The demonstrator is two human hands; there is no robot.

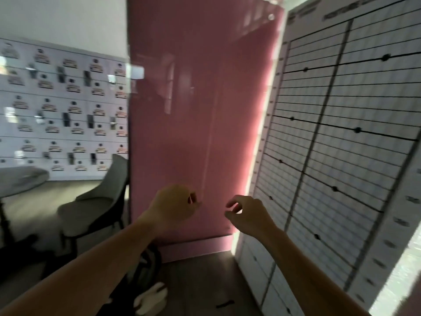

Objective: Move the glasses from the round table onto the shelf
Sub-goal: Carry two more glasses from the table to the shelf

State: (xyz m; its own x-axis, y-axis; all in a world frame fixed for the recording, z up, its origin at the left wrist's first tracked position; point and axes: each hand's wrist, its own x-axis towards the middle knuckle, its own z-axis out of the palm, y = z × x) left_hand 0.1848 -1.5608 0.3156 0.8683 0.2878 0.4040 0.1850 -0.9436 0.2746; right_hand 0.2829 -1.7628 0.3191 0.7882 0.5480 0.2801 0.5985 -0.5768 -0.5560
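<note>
At the far left we see the edge of a round table (21,179), grey and blurred, and we cannot make out any glasses on it. Behind it, a white wall display (63,106) carries many rows of eyeglasses on small holders, each with a little label; the labels are too blurred to read. Just right of the table stands a grey chair (100,201), partly seen through or reflected in a glossy surface.

Our left hand (175,207) is raised in front of the pink panel (196,110). It is curled into a loose fist, back of the hand toward us. Something thin and reddish shows between the fingers near the knuckles, but we cannot tell what it is, or if the hand really holds it.

Our right hand (247,215) is near the left one, apart from it, at the lit edge of the pink panel. Its fingers are bent and slightly spread, thumb and index finger with a narrow gap, and nothing is between them. It touches nothing.

On the right is a tall white board (341,133) with a grid of lines and black dots. Dark writing stands at its top and along its edges, too smeared to read.

On the floor below lie a pale object (151,298) and a small dark strip (224,304).
</note>
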